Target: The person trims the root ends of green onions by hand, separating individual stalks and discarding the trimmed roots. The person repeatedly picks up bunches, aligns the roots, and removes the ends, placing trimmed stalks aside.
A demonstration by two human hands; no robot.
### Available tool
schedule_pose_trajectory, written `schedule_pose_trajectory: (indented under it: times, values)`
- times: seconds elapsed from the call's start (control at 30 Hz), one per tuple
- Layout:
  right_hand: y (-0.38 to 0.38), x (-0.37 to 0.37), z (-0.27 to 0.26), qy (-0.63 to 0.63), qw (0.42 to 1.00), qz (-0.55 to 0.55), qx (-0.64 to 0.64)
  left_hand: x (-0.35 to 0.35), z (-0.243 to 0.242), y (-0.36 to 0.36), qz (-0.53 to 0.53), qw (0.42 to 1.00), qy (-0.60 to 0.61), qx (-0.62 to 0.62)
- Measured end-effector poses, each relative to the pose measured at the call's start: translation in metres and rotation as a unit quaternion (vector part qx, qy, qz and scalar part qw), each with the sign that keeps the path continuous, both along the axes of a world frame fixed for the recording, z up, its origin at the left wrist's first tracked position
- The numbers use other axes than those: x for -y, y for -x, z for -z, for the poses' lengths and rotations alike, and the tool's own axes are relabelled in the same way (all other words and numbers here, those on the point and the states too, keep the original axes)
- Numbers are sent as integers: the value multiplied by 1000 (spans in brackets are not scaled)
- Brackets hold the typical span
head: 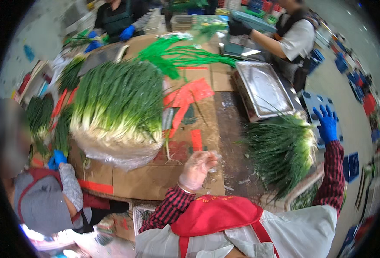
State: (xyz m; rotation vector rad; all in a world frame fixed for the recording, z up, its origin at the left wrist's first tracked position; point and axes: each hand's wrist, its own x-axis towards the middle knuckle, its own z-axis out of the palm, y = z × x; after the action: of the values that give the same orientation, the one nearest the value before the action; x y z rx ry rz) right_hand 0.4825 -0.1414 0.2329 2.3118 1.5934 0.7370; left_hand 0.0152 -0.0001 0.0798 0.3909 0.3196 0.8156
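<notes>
My left hand (pixel 194 171), in a clear plastic glove, hovers above the cardboard-covered table with its fingers curled. Whether anything is pinched at its fingertips cannot be made out. Out to the right, my right hand (pixel 327 125) wears a blue glove and spreads its fingers, holding nothing. Beside it a pile of spring onions (pixel 277 151) lies with white root ends to the right and green tops to the left. A bigger stack of spring onions (pixel 119 100) rests left of my left hand, roots towards me, over a plastic sheet (pixel 122 159). One loose spring onion (pixel 167 146) lies between that stack and my left hand.
A metal tray (pixel 264 88) stands beyond the right pile. Green ties (pixel 164 53) and red tape (pixel 191 93) are on the cardboard. A co-worker's blue-gloved hand (pixel 60 157) touches greens at left. Two more people work across the table. A white basket (pixel 138 216) sits below the edge.
</notes>
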Motion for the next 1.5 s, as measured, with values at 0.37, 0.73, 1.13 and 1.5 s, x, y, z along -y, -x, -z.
schedule_pose_trajectory:
  times: [0.37, 0.73, 1.13, 1.5]
  values:
    - [307, -138, 135, -44, 773, -465, -430, 16, 34, 67, -115, 947, -23, -298]
    - [353, -100, 175, 75, 717, -434, -539, -129, -71, 186, -284, 230, -469, -804]
    - [312, -62, 186, 35, 743, -346, -571, -135, -61, 166, -229, 117, -393, -883]
    - [318, -81, 198, 94, 702, -386, -591, -134, -60, 148, -218, 138, -353, -900]
